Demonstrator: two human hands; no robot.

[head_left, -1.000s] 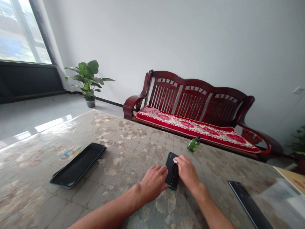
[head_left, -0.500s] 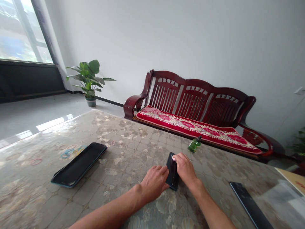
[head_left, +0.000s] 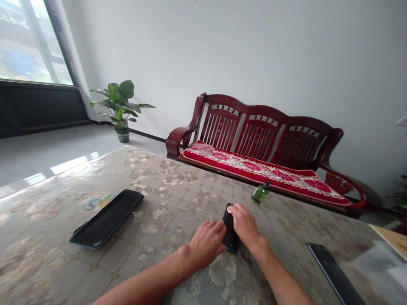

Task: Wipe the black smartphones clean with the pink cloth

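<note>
A small dark phone [head_left: 229, 239] lies on the patterned table [head_left: 159, 212] between my hands. My left hand [head_left: 206, 242] rests against its left edge with the fingers curled onto it. Over the phone's upper right part lies my right hand [head_left: 244, 224], fingers pressed together on its surface. The fingers may hide a small pale thing, too small to name. Most of the phone's face is hidden by both hands.
A black tray-like tablet [head_left: 106, 219] lies at the left, near coloured rubber bands [head_left: 92, 202]. A green bottle [head_left: 260, 193] stands at the table's far edge. Another dark flat device [head_left: 333, 273] lies at the right. Behind are a red wooden bench [head_left: 263, 148] and a potted plant [head_left: 119, 108].
My right hand has slid a little up and left over the phone, covering more of its top. My left hand has barely moved.
</note>
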